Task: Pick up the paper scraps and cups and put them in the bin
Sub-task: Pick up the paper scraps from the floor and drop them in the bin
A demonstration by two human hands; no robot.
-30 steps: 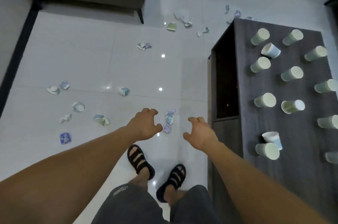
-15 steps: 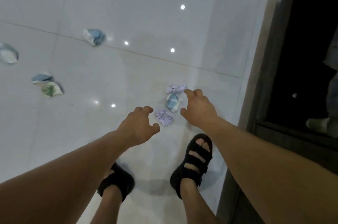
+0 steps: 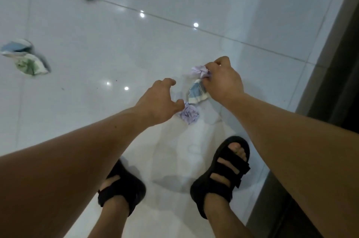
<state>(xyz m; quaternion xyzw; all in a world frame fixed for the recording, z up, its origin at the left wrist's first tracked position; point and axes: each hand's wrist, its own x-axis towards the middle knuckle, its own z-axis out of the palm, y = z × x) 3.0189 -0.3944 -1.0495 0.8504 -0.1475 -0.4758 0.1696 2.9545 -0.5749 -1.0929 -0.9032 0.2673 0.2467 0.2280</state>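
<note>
Head view: the right hand [image 3: 223, 82] pinches the upper crumpled lilac paper scrap [image 3: 197, 70] low over the glossy white tiled floor [image 3: 116, 43]; the blue-and-white striped paper scrap [image 3: 196, 93] lies just under its palm; the left hand [image 3: 159, 102], fingers spread and curled, holds nothing, its thumb at the lower crumpled lilac paper ball [image 3: 189, 115]. The light pinch may slip, or a closing hand may flick the striped scrap away across the slick tile; no bin is in view. Half a second ago the right fingers only reached over the scraps, and the left hand hung short of the ball.
</note>
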